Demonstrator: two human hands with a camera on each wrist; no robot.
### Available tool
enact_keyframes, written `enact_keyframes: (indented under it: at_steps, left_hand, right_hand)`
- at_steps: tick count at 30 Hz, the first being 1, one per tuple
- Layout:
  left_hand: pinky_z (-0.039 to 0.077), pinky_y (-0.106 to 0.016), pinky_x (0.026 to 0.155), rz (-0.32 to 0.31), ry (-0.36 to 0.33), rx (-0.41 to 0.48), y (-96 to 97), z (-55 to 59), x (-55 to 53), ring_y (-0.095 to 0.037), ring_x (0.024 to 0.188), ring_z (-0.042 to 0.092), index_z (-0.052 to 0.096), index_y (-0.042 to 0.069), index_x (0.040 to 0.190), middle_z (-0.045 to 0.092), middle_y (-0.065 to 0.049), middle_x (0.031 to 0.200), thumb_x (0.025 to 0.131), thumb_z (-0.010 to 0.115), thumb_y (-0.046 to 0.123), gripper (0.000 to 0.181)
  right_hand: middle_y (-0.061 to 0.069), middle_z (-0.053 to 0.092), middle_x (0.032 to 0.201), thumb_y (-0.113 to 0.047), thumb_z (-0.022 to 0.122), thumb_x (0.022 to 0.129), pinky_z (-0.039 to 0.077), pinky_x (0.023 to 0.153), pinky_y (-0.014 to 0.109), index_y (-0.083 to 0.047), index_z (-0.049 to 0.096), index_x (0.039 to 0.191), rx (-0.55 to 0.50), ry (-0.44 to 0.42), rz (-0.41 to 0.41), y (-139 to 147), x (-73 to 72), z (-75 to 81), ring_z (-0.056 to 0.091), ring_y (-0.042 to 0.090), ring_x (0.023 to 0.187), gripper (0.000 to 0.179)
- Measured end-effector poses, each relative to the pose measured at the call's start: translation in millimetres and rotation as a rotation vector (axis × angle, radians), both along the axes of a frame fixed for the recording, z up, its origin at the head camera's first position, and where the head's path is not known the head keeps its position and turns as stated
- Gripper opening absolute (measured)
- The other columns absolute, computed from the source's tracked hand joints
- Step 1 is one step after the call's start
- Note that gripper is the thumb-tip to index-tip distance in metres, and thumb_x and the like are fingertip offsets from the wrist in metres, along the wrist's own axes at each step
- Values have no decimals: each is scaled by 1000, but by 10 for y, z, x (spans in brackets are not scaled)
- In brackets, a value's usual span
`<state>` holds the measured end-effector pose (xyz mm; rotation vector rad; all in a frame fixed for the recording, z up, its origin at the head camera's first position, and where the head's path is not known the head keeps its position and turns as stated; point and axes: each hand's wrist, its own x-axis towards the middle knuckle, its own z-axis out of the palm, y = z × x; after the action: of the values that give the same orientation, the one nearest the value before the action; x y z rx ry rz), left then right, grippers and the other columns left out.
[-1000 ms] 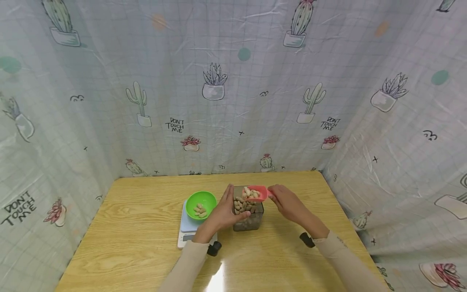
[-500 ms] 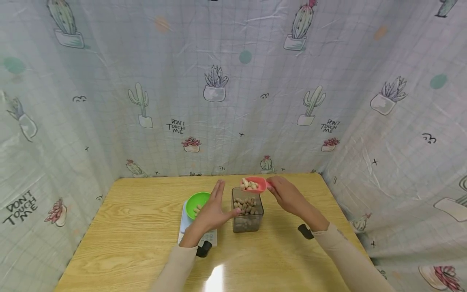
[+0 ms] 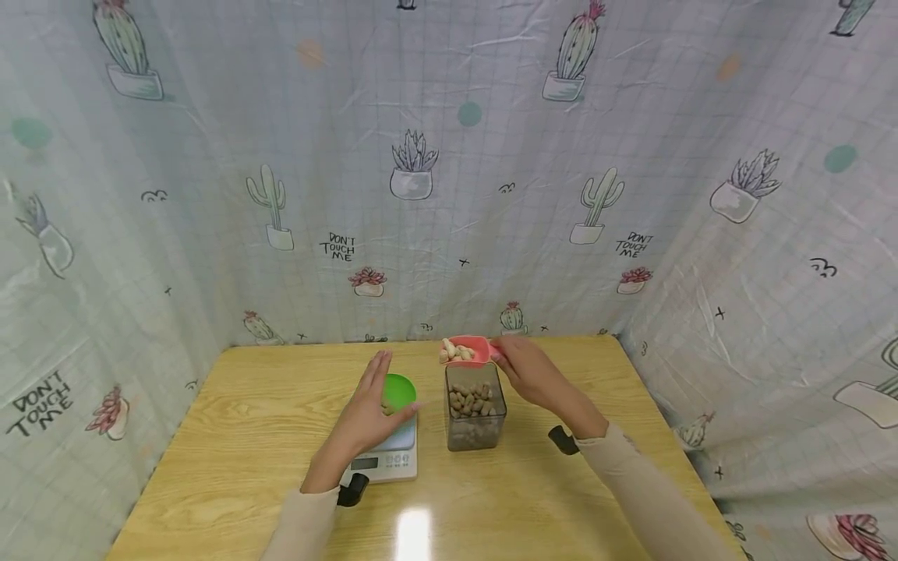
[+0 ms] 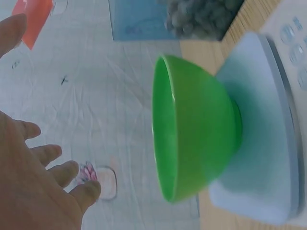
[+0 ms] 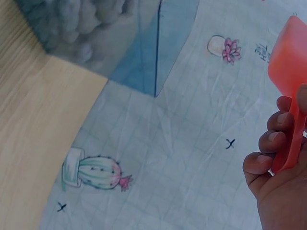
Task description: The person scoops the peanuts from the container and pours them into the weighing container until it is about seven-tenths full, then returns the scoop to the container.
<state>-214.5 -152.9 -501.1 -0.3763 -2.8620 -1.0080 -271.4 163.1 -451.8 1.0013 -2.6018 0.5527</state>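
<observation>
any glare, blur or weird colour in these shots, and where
Head view: white glare on the near part of the table; left wrist view: peanuts soft and greyish; right wrist view: peanuts blurry through the wall of the box, which looks bluish.

I read "DON'T TOUCH ME" on the printed curtain [image 3: 463,93]: twice along its far side, to the left and right, and once larger at the left, nearer me. Small x marks dot it too. The scale [image 3: 393,473] has a display [image 3: 365,463] and buttons [image 3: 397,460] too small for me to read.
</observation>
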Motion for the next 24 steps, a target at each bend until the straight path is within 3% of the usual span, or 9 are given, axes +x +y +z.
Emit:
enact_keyframes:
  at_steps: [4, 12, 17, 24]
  left_hand:
    - [40, -63, 104, 9, -9, 16, -133, -61, 21, -38, 151, 20, -2, 28, 159, -1, -5, 168, 85, 62, 67, 105]
    - [39, -65, 103, 38, -22, 15, -288, -147, 16, -42, 149, 20, -1, 22, 160, -2, -7, 168, 85, 63, 66, 108]
    - [37, -66, 105, 58, -35, 2, -369, -220, 32, -44, 147, 24, 2, 18, 160, 0, -9, 167, 85, 64, 63, 108]
    - [36, -66, 106, 57, -54, 7, -396, -317, 12, -45, 147, 24, 3, 14, 160, 1, -12, 167, 84, 67, 60, 110]
  right_hand:
    - [3, 62, 97, -22, 47, 104, 50, 80, 39, -8, 58, 115, 1, -3, 10, -78, 1, -16, 60, 20, 91, 20]
    - [8, 65, 112, -24, 46, 105, 50, 89, 41, -7, 58, 119, 4, -44, 10, -234, 5, -12, 60, 24, 104, 25]
    - [5, 64, 111, -23, 46, 105, 50, 86, 38, -9, 57, 119, 8, -63, 29, -335, 20, -91, 60, 21, 103, 23]
    - [7, 63, 118, -24, 46, 105, 51, 93, 40, -10, 56, 121, 23, -80, 27, -441, 15, -237, 60, 24, 112, 24]
